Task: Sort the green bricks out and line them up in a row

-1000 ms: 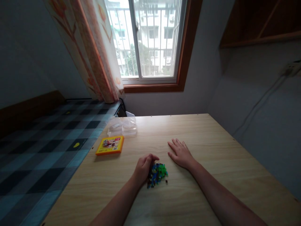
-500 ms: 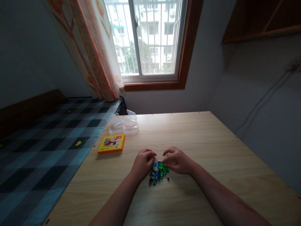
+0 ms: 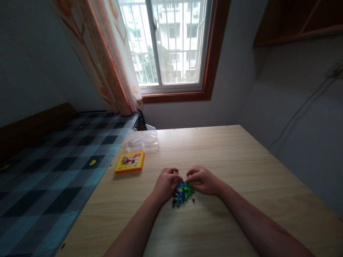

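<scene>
Far off to the left of the fingers lies a bed (image 3: 53,167) with a blue and black checked cover. It sits right beside the bench (image 3: 241,171), which is light wood.

Up and to the left of the fingers, a flat yellow box (image 3: 129,161) lies on the bench. Just past it, farther from the fingers, is a clear plastic box (image 3: 142,141) near the bench's far edge. The two boxes are close but not touching.

The left hand (image 3: 166,182) rests on the bench with its fingers (image 3: 174,175) curled in. Their tips touch the left side of a small pile of bricks (image 3: 182,192). I cannot tell if these fingers pinch a brick or only rest on the pile.

The pile of bricks sits on the bench right between the two hands, just under the fingertips. The bricks are tiny and green, blue, yellow and dark. One dark brick (image 3: 193,201) lies alone, just to the right of the pile.

The right hand (image 3: 205,180) is curled too. Its fingers (image 3: 190,175) bend down onto the top right of the pile. Whether they grip a brick is too small to see.

The fingertips of both hands nearly meet over the pile.
</scene>
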{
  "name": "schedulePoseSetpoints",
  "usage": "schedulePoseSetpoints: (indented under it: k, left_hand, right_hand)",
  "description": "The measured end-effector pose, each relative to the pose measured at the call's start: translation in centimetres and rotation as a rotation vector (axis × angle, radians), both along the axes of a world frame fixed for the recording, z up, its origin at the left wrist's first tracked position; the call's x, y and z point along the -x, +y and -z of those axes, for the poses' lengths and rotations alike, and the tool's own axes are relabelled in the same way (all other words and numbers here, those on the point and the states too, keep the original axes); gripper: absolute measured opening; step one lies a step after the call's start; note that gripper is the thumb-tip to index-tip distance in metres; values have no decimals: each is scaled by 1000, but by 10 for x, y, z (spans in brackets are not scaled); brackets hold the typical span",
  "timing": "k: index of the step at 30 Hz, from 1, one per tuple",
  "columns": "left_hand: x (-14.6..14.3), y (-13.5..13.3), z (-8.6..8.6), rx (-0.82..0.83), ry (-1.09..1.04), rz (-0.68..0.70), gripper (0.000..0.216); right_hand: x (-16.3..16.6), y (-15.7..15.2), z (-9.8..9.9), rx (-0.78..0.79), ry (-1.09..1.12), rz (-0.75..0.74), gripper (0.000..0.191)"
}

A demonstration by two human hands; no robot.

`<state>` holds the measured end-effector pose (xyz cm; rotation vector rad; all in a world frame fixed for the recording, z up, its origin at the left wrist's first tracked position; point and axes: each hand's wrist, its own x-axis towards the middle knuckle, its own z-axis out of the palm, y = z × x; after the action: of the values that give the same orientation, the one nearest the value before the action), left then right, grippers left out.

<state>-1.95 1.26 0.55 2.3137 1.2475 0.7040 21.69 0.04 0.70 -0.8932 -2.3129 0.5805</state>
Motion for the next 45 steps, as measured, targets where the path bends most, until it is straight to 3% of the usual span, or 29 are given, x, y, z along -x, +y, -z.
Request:
schedulePoseSetpoints:
  k: [8,13,16,19,27,34,45]
  left_hand:
    - [0,-2,-4,17,-4,26,15]
    - [-2,-9,-8,4,-99,-9,16]
    - [-3,-16,-13,-25,-81,67,15]
    - [-4,-21,-18,-30,-61,107,16]
    - [-5,-13,-8,36,-144,-11,18]
    - [-6,-17,-12,33,-44,72,24]
    - [-8,-17,-11,26,36,68,26]
  right_hand:
    - [2,1,4,49,99,51,19]
    - [2,6,9,60,193,212,21]
    - [1,10,13,45,153,274,19]
    - [2,12,14,11,84,249,19]
    - [-2,8,12,85,82,266,32]
    - [-8,7,7,71,-8,158,48]
    - [-6,8,11,68,-69,206,52]
